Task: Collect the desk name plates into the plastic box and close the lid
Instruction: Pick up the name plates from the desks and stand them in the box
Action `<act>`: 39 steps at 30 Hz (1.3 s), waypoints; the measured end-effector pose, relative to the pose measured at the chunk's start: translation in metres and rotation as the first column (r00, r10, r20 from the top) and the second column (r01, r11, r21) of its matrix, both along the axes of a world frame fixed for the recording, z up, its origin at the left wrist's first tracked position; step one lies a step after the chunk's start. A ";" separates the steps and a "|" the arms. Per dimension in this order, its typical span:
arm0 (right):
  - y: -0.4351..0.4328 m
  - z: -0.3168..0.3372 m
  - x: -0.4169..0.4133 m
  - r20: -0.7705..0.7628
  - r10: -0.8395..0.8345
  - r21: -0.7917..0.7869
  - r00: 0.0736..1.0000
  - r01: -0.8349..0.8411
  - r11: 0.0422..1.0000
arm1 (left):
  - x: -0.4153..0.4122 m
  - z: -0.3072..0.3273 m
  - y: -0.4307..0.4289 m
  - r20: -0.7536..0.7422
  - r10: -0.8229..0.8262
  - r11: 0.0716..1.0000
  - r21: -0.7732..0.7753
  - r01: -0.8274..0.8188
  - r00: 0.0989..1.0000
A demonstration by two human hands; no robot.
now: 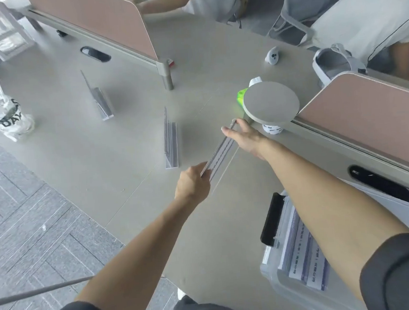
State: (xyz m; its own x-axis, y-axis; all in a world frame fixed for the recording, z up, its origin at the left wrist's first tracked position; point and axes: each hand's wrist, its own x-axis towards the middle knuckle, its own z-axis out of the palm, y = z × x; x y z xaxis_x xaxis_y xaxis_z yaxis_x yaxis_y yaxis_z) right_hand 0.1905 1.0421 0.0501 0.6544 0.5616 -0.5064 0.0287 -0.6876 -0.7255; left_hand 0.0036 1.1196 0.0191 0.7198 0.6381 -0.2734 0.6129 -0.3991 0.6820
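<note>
I hold one clear acrylic name plate (220,152) above the desk by its two ends. My left hand (193,184) grips the near end and my right hand (245,138) pinches the far end. Another name plate (170,140) stands upright on the desk just left of my hands. A third name plate (99,99) stands farther back on the left. The clear plastic box (283,253) with a black latch sits at the lower right, partly under my right forearm, with several plates lying inside. Its lid is not in sight.
A round grey disc (271,102) rests on a white cup beside a pink desk divider (367,120). A wrapped cup (12,116) stands at the far left. A white controller (272,56) lies at the back. Other people sit beyond the desk. Cable ports (382,186) pierce the desktop.
</note>
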 end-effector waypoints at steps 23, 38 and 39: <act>-0.135 0.119 -0.098 -0.013 -0.394 0.438 0.919 0.359 0.824 | -0.039 0.090 -0.064 0.526 -0.400 0.560 -0.508 0.654 0.751; -0.314 0.075 -0.071 -0.134 -0.472 0.375 0.871 0.485 0.790 | -0.002 0.063 -0.221 0.530 -0.519 0.469 -0.480 0.742 0.671; -0.325 0.066 -0.068 -0.149 -0.465 0.358 0.873 0.486 0.797 | 0.000 0.059 -0.228 0.499 -0.549 0.483 -0.465 0.742 0.670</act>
